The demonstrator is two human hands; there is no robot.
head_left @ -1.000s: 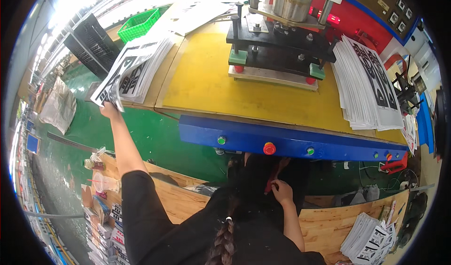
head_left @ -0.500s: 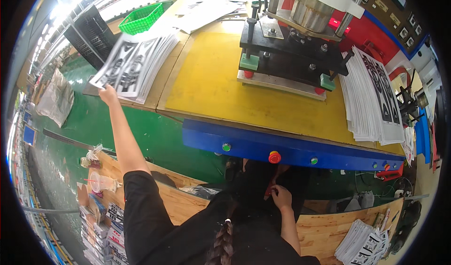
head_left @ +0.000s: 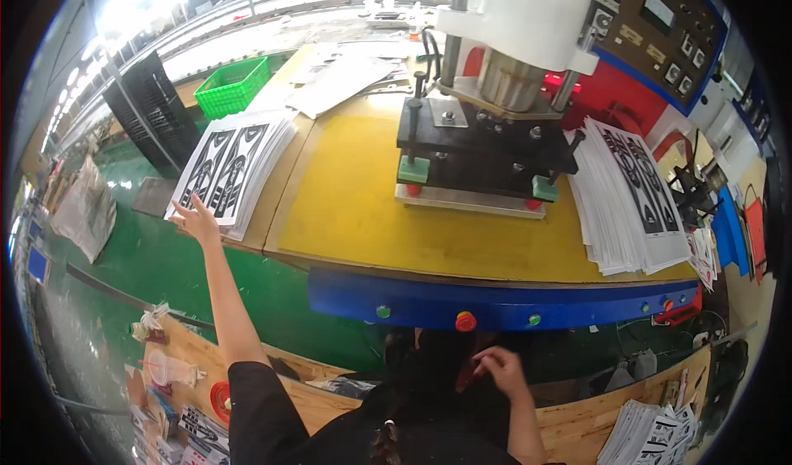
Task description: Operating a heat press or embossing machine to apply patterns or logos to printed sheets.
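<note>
My left hand [head_left: 198,220] rests on the near corner of a tall stack of printed sheets [head_left: 266,164], white with black shapes, at the left edge of the table. Its fingers are spread and grip nothing. Low in front of my body, my right hand [head_left: 503,371] pinches a small, narrow dark red object [head_left: 468,375], whose kind I cannot make out against the dark clothing. A press [head_left: 487,139] with black plates and green and red blocks stands on the yellow table top [head_left: 346,209]. To its right lies another stack of printed sheets [head_left: 635,184].
Along the table's front runs a blue panel [head_left: 421,304] with green buttons and a red knob [head_left: 466,321]. A green basket [head_left: 233,87] and loose sheets [head_left: 342,85] sit at the back. Below is a wooden bench [head_left: 577,424] with a cup [head_left: 169,370] and more papers [head_left: 648,434].
The sheet my left hand was gripping by its corner now lies on the left stack, and those fingers have opened. My right hand stays low with the red object. The view has shifted.
</note>
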